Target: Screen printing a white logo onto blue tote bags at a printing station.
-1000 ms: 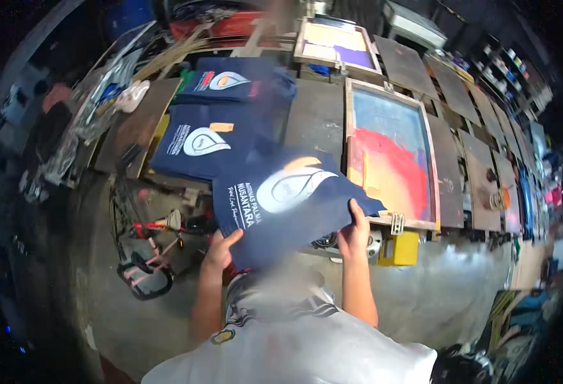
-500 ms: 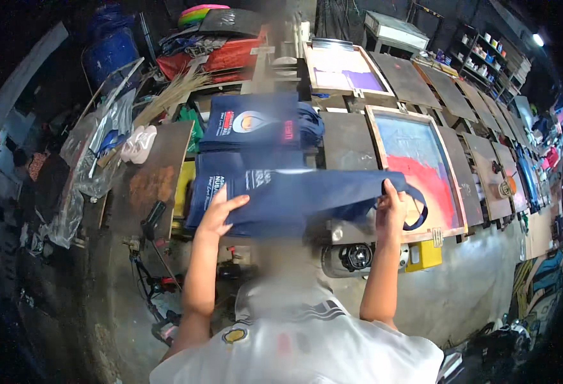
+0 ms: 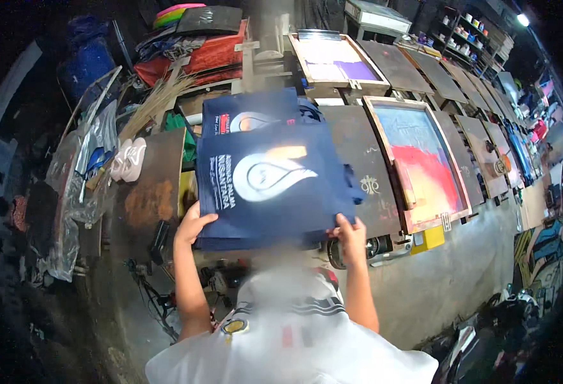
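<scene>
Navy printed bag (image 3: 265, 216): lay on or just above a navy stack (image 3: 224, 244) | left hand (image 3: 193, 228) and right hand (image 3: 350, 238): fingers pinched its near corners | handling: probably light, soft, floppy; corners seemed best to grip

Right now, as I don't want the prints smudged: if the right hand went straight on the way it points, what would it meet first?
Likely the navy cloth bag, at its near right corner, where the right hand sits; exact depth is unclear.

I note a dim room: lit lamp (image 3: 522, 20) upper right, dark shelf rack (image 3: 466, 40) near it, pale table (image 3: 377, 19) farther left, grey floor (image 3: 422, 288).
</scene>
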Tool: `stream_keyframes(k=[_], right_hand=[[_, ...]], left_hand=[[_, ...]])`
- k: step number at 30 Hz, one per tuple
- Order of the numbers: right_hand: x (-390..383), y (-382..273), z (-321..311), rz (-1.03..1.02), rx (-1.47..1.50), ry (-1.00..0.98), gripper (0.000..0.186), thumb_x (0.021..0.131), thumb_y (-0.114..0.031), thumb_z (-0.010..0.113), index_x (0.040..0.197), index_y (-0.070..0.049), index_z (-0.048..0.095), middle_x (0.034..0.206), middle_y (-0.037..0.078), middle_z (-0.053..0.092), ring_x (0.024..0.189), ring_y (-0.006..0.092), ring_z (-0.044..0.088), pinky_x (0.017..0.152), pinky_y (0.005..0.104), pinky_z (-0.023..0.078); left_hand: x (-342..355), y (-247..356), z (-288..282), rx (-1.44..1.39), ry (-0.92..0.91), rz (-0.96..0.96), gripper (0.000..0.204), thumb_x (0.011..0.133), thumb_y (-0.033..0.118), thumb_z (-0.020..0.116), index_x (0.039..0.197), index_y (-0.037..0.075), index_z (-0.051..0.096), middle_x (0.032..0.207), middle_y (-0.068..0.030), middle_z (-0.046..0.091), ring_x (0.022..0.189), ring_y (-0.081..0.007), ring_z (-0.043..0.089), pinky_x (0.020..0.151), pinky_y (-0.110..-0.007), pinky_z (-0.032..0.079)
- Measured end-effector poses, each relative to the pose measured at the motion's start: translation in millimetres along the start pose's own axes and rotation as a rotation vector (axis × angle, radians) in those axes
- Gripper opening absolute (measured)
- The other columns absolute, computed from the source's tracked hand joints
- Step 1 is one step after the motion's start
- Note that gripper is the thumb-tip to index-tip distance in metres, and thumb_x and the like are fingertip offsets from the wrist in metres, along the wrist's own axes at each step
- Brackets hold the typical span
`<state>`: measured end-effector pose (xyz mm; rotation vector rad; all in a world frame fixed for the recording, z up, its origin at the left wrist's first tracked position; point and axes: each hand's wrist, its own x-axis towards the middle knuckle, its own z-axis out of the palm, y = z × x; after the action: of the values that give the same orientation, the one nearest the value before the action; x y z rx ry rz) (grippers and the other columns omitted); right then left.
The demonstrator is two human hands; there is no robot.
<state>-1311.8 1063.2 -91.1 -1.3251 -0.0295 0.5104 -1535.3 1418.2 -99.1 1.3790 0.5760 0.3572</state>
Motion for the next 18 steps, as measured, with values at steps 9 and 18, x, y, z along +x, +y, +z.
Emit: stream_keyframes(k=[9, 18], right_hand=[[31, 96, -14, -0.026, -0.437, -0.093, 0.008, 0.091, -0.010, 0.067, 0.090, -0.004, 0.062, 0.072, -0.002, 0.062, 0.063, 0.0056, 0.056, 0.058, 0.0228, 0.044], [31, 92, -13, -0.166, -0.698, -0.031, 0.010, 0.091, -0.009, 0.067, 0.086, -0.001, 0.063, 0.067, -0.001, 0.061, 0.061, 0.0065, 0.055, 0.057, 0.0250, 0.043]], left_hand=[[23, -76, -42, 0.596, 0.075, -0.058, 0.053, 0.073, 0.002, 0.067, 0.124, -0.003, 0.056, 0.111, -0.0169, 0.068, 0.102, -0.0277, 0.065, 0.094, -0.036, 0.048], [24, -72, -49, 0.820, 0.118, -0.185, 0.078, 0.070, 0.016, 0.080, 0.136, -0.010, 0.047, 0.130, -0.0277, 0.059, 0.122, -0.0355, 0.058, 0.103, -0.037, 0.044]])
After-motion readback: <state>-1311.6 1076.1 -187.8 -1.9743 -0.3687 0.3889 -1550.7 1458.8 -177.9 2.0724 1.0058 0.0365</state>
